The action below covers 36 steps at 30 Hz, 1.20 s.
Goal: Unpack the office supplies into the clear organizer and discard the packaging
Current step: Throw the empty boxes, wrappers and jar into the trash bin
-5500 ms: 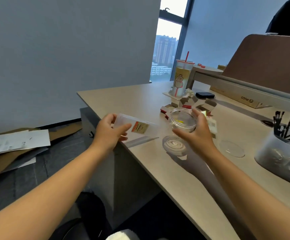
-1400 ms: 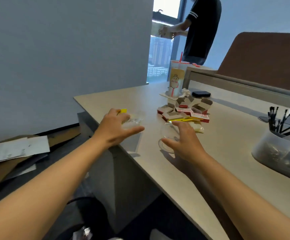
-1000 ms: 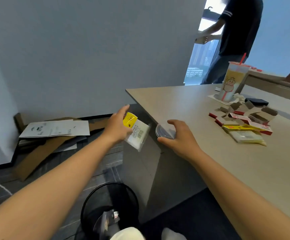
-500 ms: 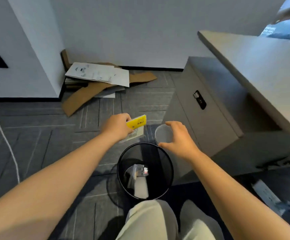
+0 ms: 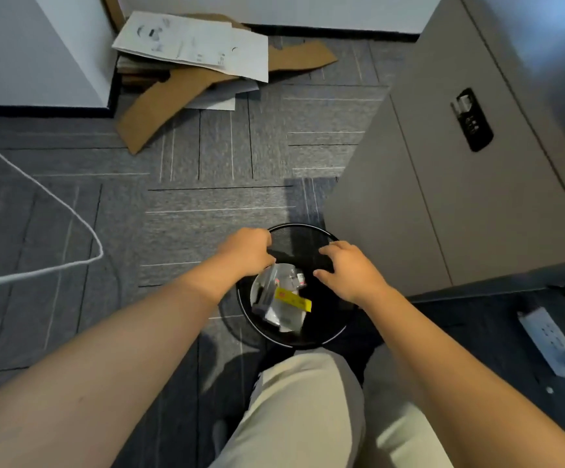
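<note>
2 hands [image 5: 245, 251] over 1 bin [image 5: 321, 337], 1 yellow-label pkg [image 5: 291, 300]

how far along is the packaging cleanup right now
Done: the yellow-labelled wrapper lies inside the black bin. In hand: nothing; the left hand and right hand hover empty over the bin. What is left cannot be judged: desk and organizer are out of view.

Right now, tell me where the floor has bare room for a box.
Bare carpet lies between the white cable and the black bin, up to the cardboard pile. Crowded: the bin mouth, under the left hand and right hand; the power strip is right.
</note>
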Tool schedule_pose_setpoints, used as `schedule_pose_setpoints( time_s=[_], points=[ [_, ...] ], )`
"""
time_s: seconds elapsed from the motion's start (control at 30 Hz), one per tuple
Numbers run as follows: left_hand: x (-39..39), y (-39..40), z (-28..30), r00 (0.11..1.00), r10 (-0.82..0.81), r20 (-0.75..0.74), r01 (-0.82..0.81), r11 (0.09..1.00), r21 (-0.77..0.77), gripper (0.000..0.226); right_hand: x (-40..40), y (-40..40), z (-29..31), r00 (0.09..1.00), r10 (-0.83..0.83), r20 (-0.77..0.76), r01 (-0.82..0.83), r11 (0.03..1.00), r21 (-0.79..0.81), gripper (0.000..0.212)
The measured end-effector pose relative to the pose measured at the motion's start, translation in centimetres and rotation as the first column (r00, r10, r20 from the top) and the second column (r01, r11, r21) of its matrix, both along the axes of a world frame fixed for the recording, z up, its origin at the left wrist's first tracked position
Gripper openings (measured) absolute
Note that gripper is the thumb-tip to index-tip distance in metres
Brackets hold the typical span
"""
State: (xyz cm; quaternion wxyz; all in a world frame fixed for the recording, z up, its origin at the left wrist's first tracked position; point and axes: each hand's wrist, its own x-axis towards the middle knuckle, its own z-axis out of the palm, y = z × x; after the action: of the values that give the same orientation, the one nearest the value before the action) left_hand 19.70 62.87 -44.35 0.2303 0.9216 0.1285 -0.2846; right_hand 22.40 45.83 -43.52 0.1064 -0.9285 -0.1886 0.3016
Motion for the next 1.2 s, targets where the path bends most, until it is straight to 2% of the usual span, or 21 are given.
schedule_pose_setpoints(
  time_s=[0.17,0.33,0.47,0.67,0.8,0.97,1.1,1.2],
  points=[
    [0.9,-0.6,4.2,0.980,-0.164,0.116,0.147,0.979,0.139,0.035,0.3,-0.7,4.0,0.993,-0.002,0.115,0.002,1.000,0.000,0.044],
    [0.8,-1.2,12.0,0.898,-0.321,0.301,0.242,0.932,0.270,0.039,-0.7,-1.6,11.5,0.960,-0.024,0.278,0.011,0.999,0.048,0.041],
    [0.2,-2.6,19.1,0.790,-0.384,0.479,0.244,0.912,0.329,0.040,-2.2,-3.2,19.0,0.896,-0.034,0.443,-0.004,0.996,0.085,0.042],
    [-0.6,-8.9,27.8,0.604,-0.452,0.657,0.303,0.892,0.335,0.040,-6.0,-10.0,27.3,0.743,-0.159,0.651,0.104,0.987,0.122,0.039],
    [-1.0,-15.8,30.0,0.514,-0.524,0.679,0.415,0.845,0.338,0.041,-8.4,-17.0,28.6,0.645,-0.344,0.682,0.280,0.937,0.208,0.036],
    [-0.4,-24.6,29.7,0.472,-0.562,0.680,0.549,0.790,0.272,0.041,-9.9,-26.4,28.0,0.516,-0.538,0.666,0.484,0.825,0.290,0.037],
    [1.2,-30.1,29.2,0.431,-0.562,0.706,0.614,0.756,0.227,0.043,-9.3,-32.4,27.6,0.437,-0.618,0.654,0.578,0.750,0.322,0.051],
    [2.4,-34.0,29.4,0.393,-0.568,0.723,0.650,0.728,0.218,0.052,-7.8,-35.5,27.7,0.384,-0.686,0.618,0.594,0.696,0.403,0.050]
  ],
)
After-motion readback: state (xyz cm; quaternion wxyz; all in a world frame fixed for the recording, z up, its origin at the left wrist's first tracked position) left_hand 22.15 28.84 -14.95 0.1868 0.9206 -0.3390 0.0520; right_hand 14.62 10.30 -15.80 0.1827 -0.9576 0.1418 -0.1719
